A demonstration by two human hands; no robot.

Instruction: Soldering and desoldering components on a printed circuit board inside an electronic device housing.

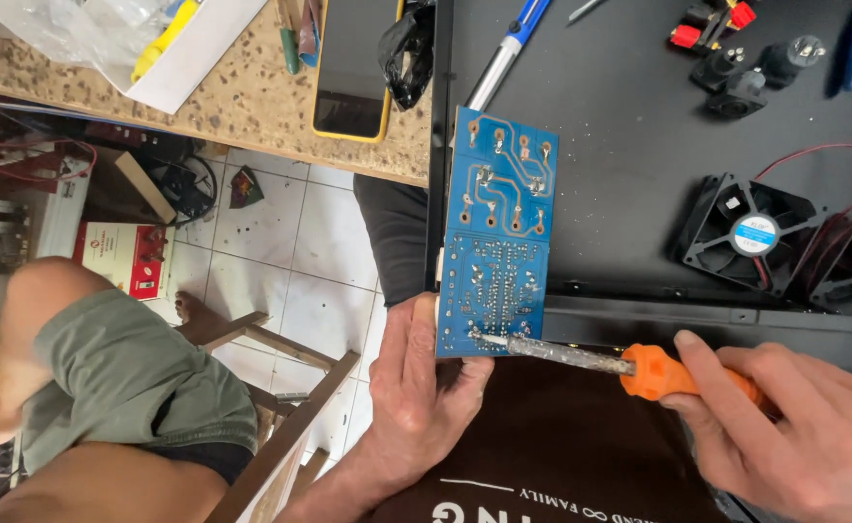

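A blue circuit board (495, 232) lies solder side up on the edge of a black panel (639, 145). My left hand (418, 387) grips its near end, thumb under the lower corner. My right hand (804, 426) holds a soldering iron (639, 370) by its orange handle. The iron's crusted metal tip touches the board's lower left corner.
Two black cooling fans (750, 232) with red wires sit at the right. Black and red connectors (736, 58) lie at the top right. A phone in a yellow case (353, 68) rests on the speckled table. Another person's bent leg in green shorts (106, 378) is at left.
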